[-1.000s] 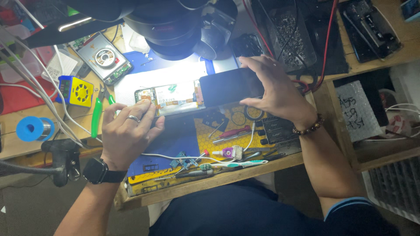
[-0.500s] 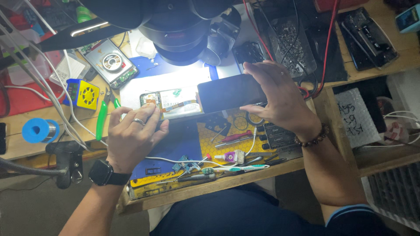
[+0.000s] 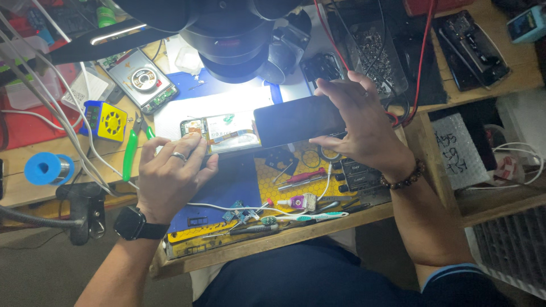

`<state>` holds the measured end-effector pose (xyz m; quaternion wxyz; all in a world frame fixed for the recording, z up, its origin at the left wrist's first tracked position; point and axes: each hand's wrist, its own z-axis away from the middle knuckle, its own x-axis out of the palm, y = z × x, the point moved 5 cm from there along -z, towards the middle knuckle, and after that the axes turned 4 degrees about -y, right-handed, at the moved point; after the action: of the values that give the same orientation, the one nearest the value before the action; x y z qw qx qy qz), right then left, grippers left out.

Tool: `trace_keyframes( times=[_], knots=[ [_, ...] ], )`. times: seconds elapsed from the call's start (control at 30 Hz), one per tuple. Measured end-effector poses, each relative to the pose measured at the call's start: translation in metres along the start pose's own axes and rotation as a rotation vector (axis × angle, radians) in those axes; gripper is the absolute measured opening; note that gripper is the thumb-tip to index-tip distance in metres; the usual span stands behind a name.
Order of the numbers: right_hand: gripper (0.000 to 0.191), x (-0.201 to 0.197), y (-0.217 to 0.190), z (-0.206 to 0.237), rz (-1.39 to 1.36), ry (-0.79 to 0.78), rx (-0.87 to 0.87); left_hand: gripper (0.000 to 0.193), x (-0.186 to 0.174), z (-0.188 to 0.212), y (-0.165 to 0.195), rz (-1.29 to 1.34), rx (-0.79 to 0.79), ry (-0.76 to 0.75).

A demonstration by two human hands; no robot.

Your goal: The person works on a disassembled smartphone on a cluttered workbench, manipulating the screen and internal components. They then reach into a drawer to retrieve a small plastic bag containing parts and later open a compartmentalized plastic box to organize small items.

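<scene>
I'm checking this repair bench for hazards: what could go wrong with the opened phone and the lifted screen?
1. The right hand holds the dark screen panel by its edges, raised beside the opened phone body; a slip could drop it or strain whatever joins them, which cannot be seen.
2. The left hand only rests fingers on the phone body, so it may slide.
3. Loose screwdrivers and small circuit boards lie close by and could scratch the panel.

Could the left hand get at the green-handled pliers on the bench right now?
Probably yes: the green-handled pliers lie just left of the left hand, which rests on the opened phone, with nothing between them.
</scene>
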<state>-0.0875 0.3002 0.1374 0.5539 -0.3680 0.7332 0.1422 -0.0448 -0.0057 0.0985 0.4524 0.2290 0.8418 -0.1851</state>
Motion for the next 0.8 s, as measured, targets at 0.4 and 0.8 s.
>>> trace_keyframes(
  times=[0.4, 0.8],
  knots=[
    [0.103, 0.0012, 0.0009, 0.0034, 0.003, 0.006, 0.008, 0.026, -0.0040, -0.0019, 0.0018, -0.002, -0.005, -0.008],
    [0.111, 0.0032, 0.0027, 0.0068, 0.005, 0.027, -0.025, 0.025, -0.0017, -0.0006, 0.0008, 0.007, -0.006, -0.004]
  ],
)
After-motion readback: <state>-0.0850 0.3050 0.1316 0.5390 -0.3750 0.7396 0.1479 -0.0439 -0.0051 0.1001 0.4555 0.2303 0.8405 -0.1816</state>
